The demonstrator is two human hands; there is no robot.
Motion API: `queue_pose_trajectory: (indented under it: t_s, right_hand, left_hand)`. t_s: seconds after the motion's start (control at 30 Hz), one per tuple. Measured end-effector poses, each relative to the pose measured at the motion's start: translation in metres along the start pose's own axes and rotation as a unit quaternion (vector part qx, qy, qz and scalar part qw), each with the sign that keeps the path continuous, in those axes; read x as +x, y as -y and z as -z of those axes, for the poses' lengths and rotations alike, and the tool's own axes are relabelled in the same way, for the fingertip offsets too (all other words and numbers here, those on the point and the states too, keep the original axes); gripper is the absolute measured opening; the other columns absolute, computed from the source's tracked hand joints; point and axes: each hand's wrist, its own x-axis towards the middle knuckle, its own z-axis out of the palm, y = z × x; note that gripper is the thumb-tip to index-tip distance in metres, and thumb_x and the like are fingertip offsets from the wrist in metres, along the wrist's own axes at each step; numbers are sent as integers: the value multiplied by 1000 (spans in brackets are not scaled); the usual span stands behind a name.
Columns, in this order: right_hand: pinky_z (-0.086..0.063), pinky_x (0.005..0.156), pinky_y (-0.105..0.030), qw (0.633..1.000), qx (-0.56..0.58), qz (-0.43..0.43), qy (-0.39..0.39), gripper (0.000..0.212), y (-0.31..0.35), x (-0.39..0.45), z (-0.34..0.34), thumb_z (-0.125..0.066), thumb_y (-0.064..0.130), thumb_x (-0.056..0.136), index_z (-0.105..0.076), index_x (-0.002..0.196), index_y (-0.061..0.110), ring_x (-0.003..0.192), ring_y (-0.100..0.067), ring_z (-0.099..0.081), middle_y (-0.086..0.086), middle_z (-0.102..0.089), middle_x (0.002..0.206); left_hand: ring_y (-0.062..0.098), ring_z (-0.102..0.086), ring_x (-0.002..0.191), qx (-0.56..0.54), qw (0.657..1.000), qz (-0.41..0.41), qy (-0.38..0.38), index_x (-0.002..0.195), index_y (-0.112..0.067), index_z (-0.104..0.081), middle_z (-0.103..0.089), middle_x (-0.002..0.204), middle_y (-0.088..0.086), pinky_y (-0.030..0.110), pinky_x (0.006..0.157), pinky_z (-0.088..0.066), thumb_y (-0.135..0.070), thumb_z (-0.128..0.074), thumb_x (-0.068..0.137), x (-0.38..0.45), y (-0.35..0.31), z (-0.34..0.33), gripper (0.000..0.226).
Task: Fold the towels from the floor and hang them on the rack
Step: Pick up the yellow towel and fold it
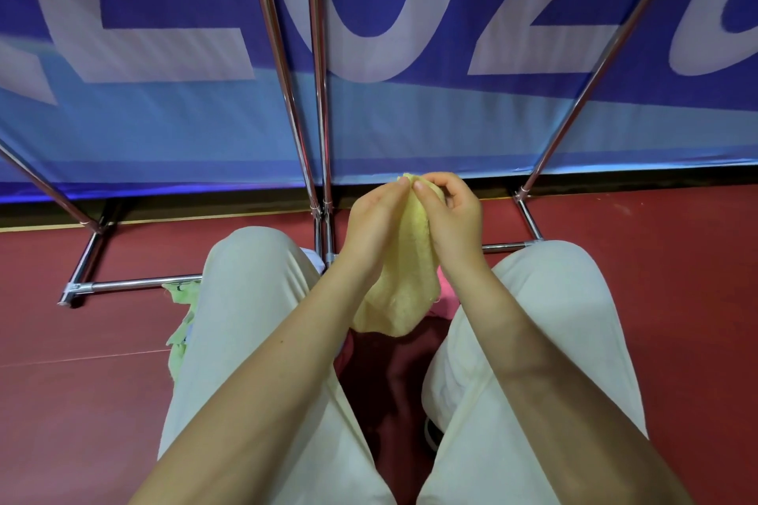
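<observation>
A pale yellow towel [406, 279] hangs between my knees, held up at its top edge. My left hand [375, 217] and my right hand [453, 213] pinch that top edge side by side, fingertips nearly touching. A green towel [182, 316] lies on the red floor beside my left leg, partly hidden under it. A pink towel [447, 291] shows just behind the yellow one. A dark maroon cloth [389, 373] lies on the floor between my legs. The chrome rack [316, 135] stands in front of me, its poles rising out of view.
The rack's base bars [135, 284] run along the red floor [676, 299] to left and right. A blue banner with large pale letters [164, 115] stands behind the rack. My legs in light trousers [246, 340] are spread to either side.
</observation>
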Motion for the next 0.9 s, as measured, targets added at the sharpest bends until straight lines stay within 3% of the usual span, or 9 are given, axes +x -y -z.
queue_pose_trajectory:
  t_s: [0.1, 0.23, 0.3, 0.37, 0.47, 0.57, 0.73, 0.8, 0.9]
  right_hand:
    - [-49, 84, -31, 999, 24, -30, -6, 10, 0, -1, 0, -64, 9, 88, -64, 83, 18, 85, -10, -62, 5, -66, 84]
    - [-48, 79, -27, 998, 26, -55, 12, 9, 1, -2, 0, -57, 12, 93, -65, 91, 16, 80, -7, -59, 5, -65, 84]
    - [-45, 71, -20, 997, 12, -51, 50, 11, 4, -1, 3, -55, 12, 95, -64, 100, 13, 73, -5, -55, 4, -64, 83]
    - [-45, 72, -22, 993, -35, -24, 109, 13, 3, 2, 8, -57, 16, 93, -62, 105, 15, 76, -8, -55, 2, -64, 86]
    - [-49, 77, -33, 977, -148, 17, 152, 20, -1, 6, 17, -63, 39, 80, -65, 94, 24, 82, -12, -61, 9, -66, 86]
    - [-47, 69, -36, 962, -211, 27, 170, 28, -1, 10, 25, -66, 48, 73, -64, 82, 22, 74, -21, -59, 2, -64, 75]
    - [-33, 58, -37, 914, -348, 32, 208, 34, -14, 14, 43, -71, 37, 80, -54, 70, 9, 61, -18, -44, -3, -50, 60]
    - [-36, 60, -36, 923, -325, 16, 205, 30, -19, 14, 47, -71, 33, 81, -61, 76, 6, 63, -21, -48, -12, -57, 68]
    - [-32, 57, -27, 959, -224, -21, 172, 31, -16, 13, 52, -70, 23, 84, -60, 80, -6, 64, -15, -43, -16, -51, 68]
  left_hand:
    - [6, -64, 75, 13, 1000, -24, 3, 77, -22, -74, -71, 75, -8, 21, 68, -49, -20, -57, 96, -2, 3, -3, 25]
    - [4, -51, 59, 38, 998, -4, -45, 72, -19, -64, -57, 61, -11, 19, 57, -40, -19, -52, 97, 0, 5, -3, 27]
    - [7, -48, 63, 33, 998, -3, -59, 74, -17, -61, -54, 67, -5, 22, 61, -39, -18, -51, 97, 1, 4, -3, 25]
    - [5, -52, 62, 25, 997, -18, -65, 73, -18, -60, -57, 67, -6, 19, 62, -42, -17, -51, 98, 3, 1, -2, 27]
    - [-5, -52, 53, 66, 995, -48, -64, 72, -20, -62, -59, 66, -10, 8, 53, -42, -18, -49, 99, 6, -5, 2, 29]
    - [-8, -49, 53, 100, 990, -69, -69, 72, -23, -61, -56, 69, -9, 7, 55, -40, -21, -49, 99, 10, -7, 7, 29]
    - [5, -55, 71, 81, 990, -80, -85, 74, -24, -64, -62, 74, -8, 22, 72, -44, -23, -51, 98, 14, -10, 19, 28]
    - [9, -55, 76, 94, 987, -86, -96, 75, -25, -65, -62, 78, -6, 25, 75, -44, -25, -50, 98, 17, -10, 26, 28]
    - [5, -50, 72, 98, 984, -99, -115, 75, -23, -63, -58, 77, -7, 20, 70, -41, -24, -47, 99, 21, -8, 33, 28]
